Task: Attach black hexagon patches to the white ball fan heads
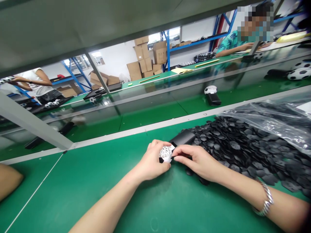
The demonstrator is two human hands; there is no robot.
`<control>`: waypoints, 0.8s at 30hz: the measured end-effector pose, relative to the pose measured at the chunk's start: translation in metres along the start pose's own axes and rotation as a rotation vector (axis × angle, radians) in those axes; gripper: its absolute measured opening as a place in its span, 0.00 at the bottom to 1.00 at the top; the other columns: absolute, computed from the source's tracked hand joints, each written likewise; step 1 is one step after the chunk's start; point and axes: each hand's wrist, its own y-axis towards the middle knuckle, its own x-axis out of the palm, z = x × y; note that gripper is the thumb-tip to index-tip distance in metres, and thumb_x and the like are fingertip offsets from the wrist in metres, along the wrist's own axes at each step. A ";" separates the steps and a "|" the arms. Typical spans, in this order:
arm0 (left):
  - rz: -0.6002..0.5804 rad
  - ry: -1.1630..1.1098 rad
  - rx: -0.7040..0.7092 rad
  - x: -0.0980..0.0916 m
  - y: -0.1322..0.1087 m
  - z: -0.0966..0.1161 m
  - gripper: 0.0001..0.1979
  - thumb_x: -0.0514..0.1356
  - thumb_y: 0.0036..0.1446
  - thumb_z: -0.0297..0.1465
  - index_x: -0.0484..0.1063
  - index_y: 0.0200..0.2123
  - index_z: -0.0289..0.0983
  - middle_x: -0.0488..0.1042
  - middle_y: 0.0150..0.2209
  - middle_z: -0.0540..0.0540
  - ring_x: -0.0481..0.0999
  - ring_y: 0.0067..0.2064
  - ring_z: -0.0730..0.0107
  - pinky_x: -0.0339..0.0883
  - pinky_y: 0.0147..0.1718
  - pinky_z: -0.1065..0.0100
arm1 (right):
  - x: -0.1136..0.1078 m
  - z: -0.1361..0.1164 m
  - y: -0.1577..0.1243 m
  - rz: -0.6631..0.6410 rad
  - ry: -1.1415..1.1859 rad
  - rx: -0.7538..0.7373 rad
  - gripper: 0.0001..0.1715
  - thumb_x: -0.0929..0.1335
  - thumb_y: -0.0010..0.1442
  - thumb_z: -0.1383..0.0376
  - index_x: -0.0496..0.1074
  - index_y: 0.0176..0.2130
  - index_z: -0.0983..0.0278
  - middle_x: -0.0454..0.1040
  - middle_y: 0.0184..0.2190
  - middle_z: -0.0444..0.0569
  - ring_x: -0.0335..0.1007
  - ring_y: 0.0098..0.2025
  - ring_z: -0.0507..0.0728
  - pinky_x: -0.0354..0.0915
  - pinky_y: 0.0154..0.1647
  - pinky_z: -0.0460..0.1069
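Note:
My left hand point(151, 163) is closed round a white soccer-ball-patterned head point(166, 153) with open lattice on its near face. Attached to that ball, a black handle point(182, 138) points away to the right. The fingers of my right hand point(198, 160) pinch a small black panel point(173, 157) against the ball's right side; most of the panel is hidden. Just beyond my right hand spreads a large heap of flat black panels point(233, 139), several-sided in shape.
A clear plastic bag point(267, 119) lies over the heap. Behind the metal rail point(136, 131), a ball-headed item point(210, 90) and another point(300, 72) rest on a green conveyor point(155, 113). A slanted post point(36, 124) stands left. Two co-workers are across; someone's elbow or arm point(9, 181) shows at left.

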 end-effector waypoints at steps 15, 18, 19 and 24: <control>0.136 -0.040 -0.015 0.010 0.003 -0.002 0.19 0.60 0.47 0.27 0.66 0.45 0.40 0.63 0.44 0.46 0.65 0.48 0.62 0.60 0.48 0.61 | 0.003 0.005 0.004 0.072 -0.051 -0.007 0.05 0.64 0.58 0.65 0.70 0.32 0.61 0.71 0.28 0.43 0.68 0.28 0.52 0.63 0.25 0.45; 0.143 -0.035 -0.010 0.012 0.003 -0.002 0.19 0.60 0.45 0.26 0.66 0.44 0.39 0.64 0.43 0.46 0.65 0.48 0.62 0.60 0.48 0.62 | 0.005 0.005 0.005 0.084 -0.012 -0.001 0.02 0.65 0.57 0.67 0.68 0.32 0.61 0.71 0.27 0.42 0.67 0.28 0.52 0.62 0.26 0.45; 0.145 -0.037 -0.010 0.012 0.003 -0.002 0.20 0.60 0.45 0.25 0.66 0.44 0.39 0.63 0.43 0.46 0.65 0.48 0.61 0.61 0.48 0.62 | 0.005 0.005 0.005 0.092 -0.011 -0.015 0.02 0.65 0.56 0.67 0.68 0.31 0.61 0.71 0.27 0.41 0.67 0.29 0.52 0.62 0.28 0.45; 0.158 -0.044 -0.003 0.014 0.003 -0.002 0.20 0.59 0.44 0.24 0.66 0.44 0.39 0.63 0.43 0.46 0.65 0.47 0.62 0.61 0.47 0.62 | 0.008 0.006 0.007 0.136 -0.048 -0.096 0.04 0.67 0.54 0.70 0.69 0.29 0.62 0.70 0.26 0.41 0.65 0.29 0.51 0.60 0.32 0.45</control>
